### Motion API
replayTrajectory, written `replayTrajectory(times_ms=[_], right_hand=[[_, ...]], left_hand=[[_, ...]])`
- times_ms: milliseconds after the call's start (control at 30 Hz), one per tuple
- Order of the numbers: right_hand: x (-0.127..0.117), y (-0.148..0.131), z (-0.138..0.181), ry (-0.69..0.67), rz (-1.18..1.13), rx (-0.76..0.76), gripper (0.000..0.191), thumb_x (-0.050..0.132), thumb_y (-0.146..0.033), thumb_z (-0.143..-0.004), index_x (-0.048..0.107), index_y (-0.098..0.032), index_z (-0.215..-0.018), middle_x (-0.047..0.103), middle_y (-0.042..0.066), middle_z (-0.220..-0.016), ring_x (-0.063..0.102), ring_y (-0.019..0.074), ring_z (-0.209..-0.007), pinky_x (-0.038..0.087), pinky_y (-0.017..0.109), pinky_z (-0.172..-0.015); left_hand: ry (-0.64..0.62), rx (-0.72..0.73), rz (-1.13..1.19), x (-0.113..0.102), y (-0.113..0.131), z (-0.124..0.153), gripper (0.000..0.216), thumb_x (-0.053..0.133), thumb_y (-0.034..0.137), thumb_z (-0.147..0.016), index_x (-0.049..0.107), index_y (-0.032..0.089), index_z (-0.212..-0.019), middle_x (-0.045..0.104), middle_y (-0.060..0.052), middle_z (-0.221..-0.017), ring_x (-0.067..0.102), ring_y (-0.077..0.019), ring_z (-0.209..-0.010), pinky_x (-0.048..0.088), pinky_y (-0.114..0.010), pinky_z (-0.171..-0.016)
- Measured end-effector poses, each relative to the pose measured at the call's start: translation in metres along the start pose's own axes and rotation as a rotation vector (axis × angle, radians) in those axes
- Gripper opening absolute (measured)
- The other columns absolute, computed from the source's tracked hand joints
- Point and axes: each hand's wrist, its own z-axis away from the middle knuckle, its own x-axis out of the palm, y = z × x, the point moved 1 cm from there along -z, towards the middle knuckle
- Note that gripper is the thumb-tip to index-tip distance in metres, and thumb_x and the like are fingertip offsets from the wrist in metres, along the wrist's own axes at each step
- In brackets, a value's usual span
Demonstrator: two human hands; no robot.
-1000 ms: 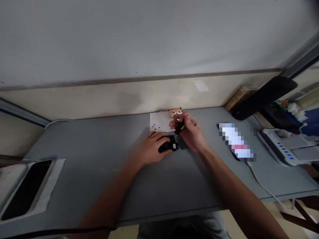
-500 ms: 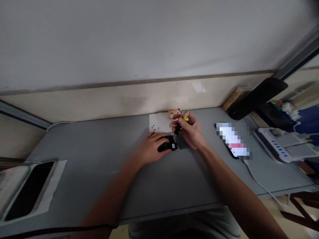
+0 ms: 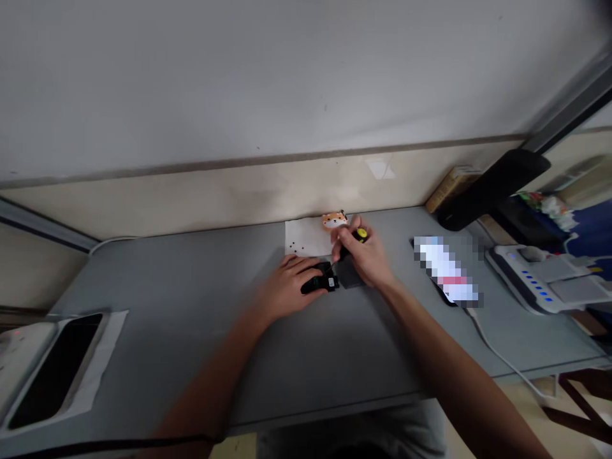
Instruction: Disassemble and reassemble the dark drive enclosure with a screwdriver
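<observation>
My left hand point(image 3: 287, 284) lies on a small black device point(image 3: 319, 281) on the grey table point(image 3: 191, 319), fingers wrapped over it and pressing it down. My right hand point(image 3: 366, 257) is closed round a small screwdriver with a black and yellow handle point(image 3: 356, 236), its tip pointing down at the device. A dark flat piece point(image 3: 350, 275) lies right beside the device, under my right hand. Behind them a white sheet of paper point(image 3: 306, 237) carries several tiny dark screws, and an orange animal-shaped figure point(image 3: 334, 220) sits at its right edge.
A phone point(image 3: 447, 273) with a white cable lies to the right. Farther right stand a white device with blue lights point(image 3: 530, 278), a black lamp base point(image 3: 492, 188) and a brown box point(image 3: 447, 185). At the left edge lies a black screen on white wrapping point(image 3: 52, 366).
My right hand has dropped a little and turned the screwdriver more upright over the device. My left hand has stayed on the device. The view has shifted slightly.
</observation>
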Motion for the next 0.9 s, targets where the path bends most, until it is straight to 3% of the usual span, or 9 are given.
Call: replayTrajectory(times_ms=[133, 200, 367, 433, 533, 600, 700, 833, 900], right_hand=[[0.002, 0.003, -0.002, 0.0, -0.007, -0.036, 0.046, 0.064, -0.07, -0.083, 0.05, -0.026, -0.082, 0.036, -0.01, -0.053, 0.038, 0.0097, -0.045, 0.037, 0.026, -0.048], [0.004, -0.001, -0.002, -0.018, -0.08, 0.016, 0.047, 0.056, -0.073, -0.086, 0.058, -0.026, -0.09, 0.043, -0.006, -0.058, 0.043, 0.0122, -0.051, 0.042, 0.029, -0.052], [0.0, -0.008, 0.0, -0.014, -0.17, 0.079, 0.047, 0.086, -0.055, -0.068, 0.052, -0.023, -0.073, 0.066, 0.001, -0.091, 0.066, 0.0165, -0.078, 0.052, 0.033, -0.07], [-0.003, -0.005, -0.001, 0.003, -0.099, 0.052, 0.053, 0.088, -0.054, -0.066, 0.044, -0.023, -0.071, 0.065, -0.002, -0.081, 0.063, 0.0136, -0.064, 0.049, 0.03, -0.063], [-0.005, 0.001, -0.003, 0.034, 0.035, -0.023, 0.053, 0.08, -0.06, -0.073, 0.041, -0.025, -0.072, 0.045, -0.01, -0.053, 0.046, 0.0088, -0.043, 0.037, 0.025, -0.05], [-0.002, 0.002, -0.004, 0.022, 0.022, -0.041, 0.051, 0.068, -0.071, -0.079, 0.047, -0.025, -0.076, 0.038, -0.01, -0.051, 0.041, 0.0094, -0.043, 0.035, 0.026, -0.048], [0.003, 0.0, -0.004, -0.027, -0.066, 0.007, 0.05, 0.054, -0.075, -0.086, 0.059, -0.026, -0.09, 0.045, -0.005, -0.06, 0.047, 0.0125, -0.052, 0.043, 0.029, -0.055], [0.004, -0.001, -0.001, -0.003, -0.12, 0.019, 0.044, 0.078, -0.063, -0.073, 0.058, -0.025, -0.081, 0.061, 0.0, -0.084, 0.063, 0.0155, -0.076, 0.052, 0.032, -0.071], [0.001, 0.002, 0.0, 0.003, -0.107, 0.011, 0.051, 0.084, -0.061, -0.068, 0.049, -0.025, -0.078, 0.062, -0.002, -0.081, 0.064, 0.0146, -0.07, 0.051, 0.031, -0.067]], left_hand=[[-0.006, 0.008, -0.003, -0.001, 0.0, 0.001, 0.018, 0.066, 0.036, -0.095, 0.072, 0.024, -0.107, 0.07, -0.007, -0.13, 0.067, -0.0262, -0.118, 0.048, -0.048, -0.106], [-0.003, 0.013, -0.014, -0.002, 0.0, 0.001, 0.019, 0.066, 0.036, -0.095, 0.072, 0.023, -0.107, 0.07, -0.007, -0.131, 0.067, -0.0269, -0.117, 0.048, -0.049, -0.107], [0.008, 0.045, -0.014, -0.003, 0.0, 0.001, 0.021, 0.066, 0.034, -0.095, 0.072, 0.023, -0.112, 0.071, -0.009, -0.13, 0.067, -0.0258, -0.119, 0.048, -0.049, -0.107], [0.01, 0.05, -0.013, -0.003, 0.0, 0.001, 0.019, 0.066, 0.034, -0.095, 0.072, 0.024, -0.111, 0.071, -0.008, -0.129, 0.067, -0.025, -0.118, 0.048, -0.048, -0.107], [0.018, 0.044, -0.013, -0.003, 0.0, 0.001, 0.017, 0.066, 0.033, -0.095, 0.073, 0.025, -0.109, 0.071, -0.007, -0.129, 0.067, -0.024, -0.117, 0.047, -0.047, -0.107], [0.017, 0.033, -0.016, -0.002, 0.0, 0.001, 0.016, 0.067, 0.033, -0.095, 0.073, 0.026, -0.108, 0.072, -0.006, -0.128, 0.067, -0.0241, -0.117, 0.047, -0.047, -0.107], [0.008, 0.013, -0.017, -0.002, 0.0, 0.0, 0.014, 0.068, 0.034, -0.093, 0.072, 0.025, -0.103, 0.072, -0.006, -0.127, 0.068, -0.0245, -0.116, 0.048, -0.048, -0.106], [0.018, -0.009, -0.025, -0.002, 0.0, -0.001, 0.012, 0.072, 0.034, -0.09, 0.068, 0.023, -0.092, 0.074, -0.006, -0.121, 0.069, -0.0247, -0.113, 0.049, -0.047, -0.105], [0.018, -0.015, -0.026, -0.002, 0.0, -0.002, 0.014, 0.074, 0.035, -0.089, 0.067, 0.023, -0.09, 0.074, -0.006, -0.119, 0.069, -0.0244, -0.111, 0.049, -0.047, -0.104]])
